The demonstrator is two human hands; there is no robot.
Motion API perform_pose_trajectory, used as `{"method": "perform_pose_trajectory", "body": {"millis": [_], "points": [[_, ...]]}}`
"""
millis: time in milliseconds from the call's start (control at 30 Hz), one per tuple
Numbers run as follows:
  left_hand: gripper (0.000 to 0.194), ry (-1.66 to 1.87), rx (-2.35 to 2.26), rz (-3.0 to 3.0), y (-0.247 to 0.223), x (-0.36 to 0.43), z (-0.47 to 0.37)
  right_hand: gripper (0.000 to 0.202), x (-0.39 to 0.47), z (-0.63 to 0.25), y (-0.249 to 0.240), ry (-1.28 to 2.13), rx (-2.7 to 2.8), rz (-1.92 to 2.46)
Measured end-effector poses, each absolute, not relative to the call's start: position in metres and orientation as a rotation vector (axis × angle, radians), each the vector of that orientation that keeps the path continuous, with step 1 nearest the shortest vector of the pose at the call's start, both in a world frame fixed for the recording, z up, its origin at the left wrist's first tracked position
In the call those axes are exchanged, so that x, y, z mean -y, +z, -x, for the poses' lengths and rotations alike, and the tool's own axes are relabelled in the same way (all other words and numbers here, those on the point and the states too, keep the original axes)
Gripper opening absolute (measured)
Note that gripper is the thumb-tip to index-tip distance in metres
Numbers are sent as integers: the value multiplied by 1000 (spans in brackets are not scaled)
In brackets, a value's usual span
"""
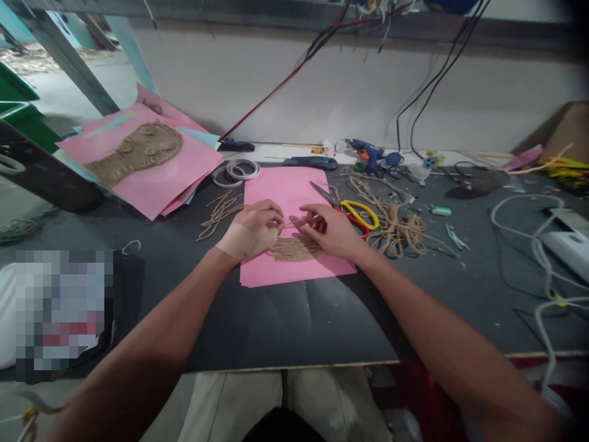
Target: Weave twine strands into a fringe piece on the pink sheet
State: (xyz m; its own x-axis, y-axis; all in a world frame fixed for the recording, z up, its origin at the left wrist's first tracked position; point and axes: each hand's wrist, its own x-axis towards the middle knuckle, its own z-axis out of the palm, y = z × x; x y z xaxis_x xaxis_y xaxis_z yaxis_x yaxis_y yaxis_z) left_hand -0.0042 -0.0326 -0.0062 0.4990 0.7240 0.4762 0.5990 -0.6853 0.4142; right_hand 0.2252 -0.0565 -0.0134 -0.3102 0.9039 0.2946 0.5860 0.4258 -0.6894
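A pink sheet (285,190) lies on the dark table, with rows of brown jute twine (297,250) laid side by side on it. My left hand (257,227), with a beige wrap at its wrist, is closed in a pinch over the left end of the rows. Opposite it, my right hand (334,230) has its fingers curled above the right end. A thin strand of twine (293,221) spans the gap between both sets of fingertips. Red and yellow handled scissors (356,215) lie beside my right hand, partly hidden by it.
Loose twine (400,230) is heaped at the right, and short pieces (221,212) lie left. Behind are tape rolls (242,172), a utility knife (313,162) and a blue glue gun (370,153). Pink sheets with a twine-covered shape (150,147) are stacked back left. A white cable (538,245) loops at right.
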Motion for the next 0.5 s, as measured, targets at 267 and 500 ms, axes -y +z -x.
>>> {"method": "perform_pose_trajectory", "body": {"millis": [267,500], "points": [[6,946,-1063,-2451,-9,33,2,7,57,-228,-8,661,2062,1210],[5,863,-1272,-2239,0,26,18,11,54,-239,-5,725,2092,1244]]}}
